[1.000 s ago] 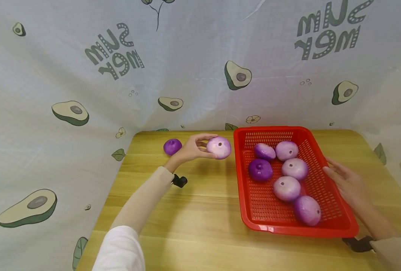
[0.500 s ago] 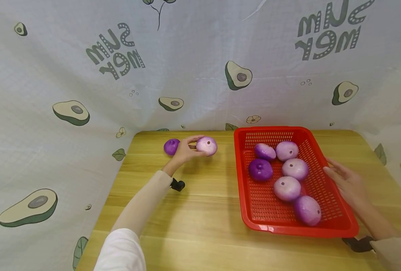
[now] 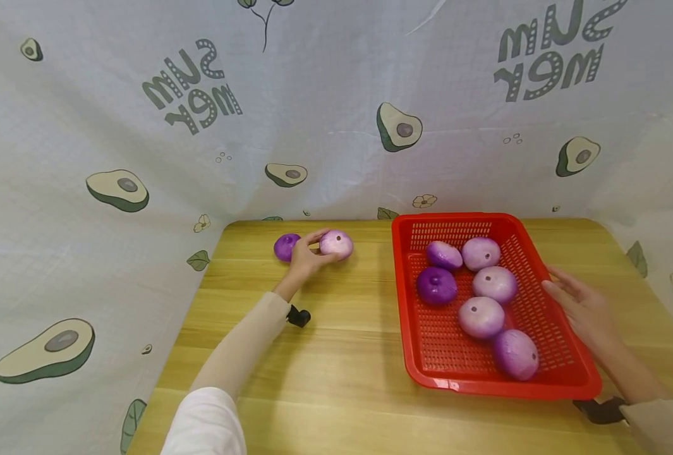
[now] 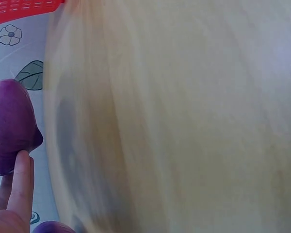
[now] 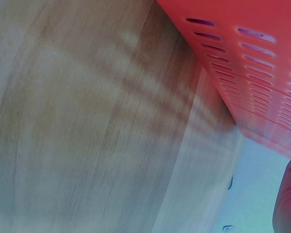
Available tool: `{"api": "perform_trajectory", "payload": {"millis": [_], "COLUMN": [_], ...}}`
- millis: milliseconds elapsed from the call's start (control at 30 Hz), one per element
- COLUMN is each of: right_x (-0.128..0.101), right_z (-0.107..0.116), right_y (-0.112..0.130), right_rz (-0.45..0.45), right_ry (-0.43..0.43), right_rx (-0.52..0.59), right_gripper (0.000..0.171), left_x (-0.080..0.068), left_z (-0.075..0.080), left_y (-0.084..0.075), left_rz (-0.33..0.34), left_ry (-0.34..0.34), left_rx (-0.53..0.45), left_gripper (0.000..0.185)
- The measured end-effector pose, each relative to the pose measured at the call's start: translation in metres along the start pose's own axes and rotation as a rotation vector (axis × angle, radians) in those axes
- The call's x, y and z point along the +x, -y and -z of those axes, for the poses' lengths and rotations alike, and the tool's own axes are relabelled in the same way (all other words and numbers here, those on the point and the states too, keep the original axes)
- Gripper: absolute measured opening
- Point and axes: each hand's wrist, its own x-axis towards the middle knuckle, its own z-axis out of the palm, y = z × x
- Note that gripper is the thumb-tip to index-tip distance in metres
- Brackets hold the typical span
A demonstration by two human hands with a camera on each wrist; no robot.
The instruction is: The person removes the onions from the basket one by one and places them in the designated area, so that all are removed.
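Observation:
My left hand (image 3: 306,258) grips a pale purple onion (image 3: 336,245) over the back left of the table, thumb and fingers on its sides. In the left wrist view, the held onion (image 4: 12,128) shows its darker side and pointed tip, with a finger beneath it. A dark purple onion (image 3: 286,247) lies just left of this hand, partly covered by it. At the right, my right hand (image 3: 583,313) holds the side rim of a red plastic basket (image 3: 407,341), thumb at the rim. Several onions (image 3: 481,317) lie inside the basket, pale and dark purple.
The wooden table (image 3: 325,379) ends at the back against a white curtain (image 3: 325,82) printed with avocados. The basket takes up much of the right half. Its slotted outer wall (image 5: 262,73) rises above the tabletop in the right wrist view.
My left hand has moved left with the pale onion, away from the basket and closer to the dark onion. The right hand and basket have stayed in place.

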Motion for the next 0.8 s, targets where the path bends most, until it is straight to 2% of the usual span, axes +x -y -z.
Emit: {"api": "perform_trajectory", "payload": {"millis": [300,567,800], "right_x": [0.001,0.0,0.0], "right_z": [0.0,0.0,0.0], "right_y": [-0.003,-0.004,-0.004], "right_rz": [-0.001,-0.003,-0.001], "right_ry": [-0.005,0.0,0.017], "right_rx": [-0.004,0.0,0.024], "right_gripper": [0.053,0.053,0.054], "left_x": [-0.001,-0.002,0.0], "left_z": [-0.003,-0.005,-0.006], "left_y": [0.011,0.013,0.012], "left_rz": [-0.032,0.01,0.026], "left_ry": [-0.067,-0.073,-0.052], "left_rx": [0.075,0.132,0.145], "left_gripper": [0.063,0.065,0.066]}}
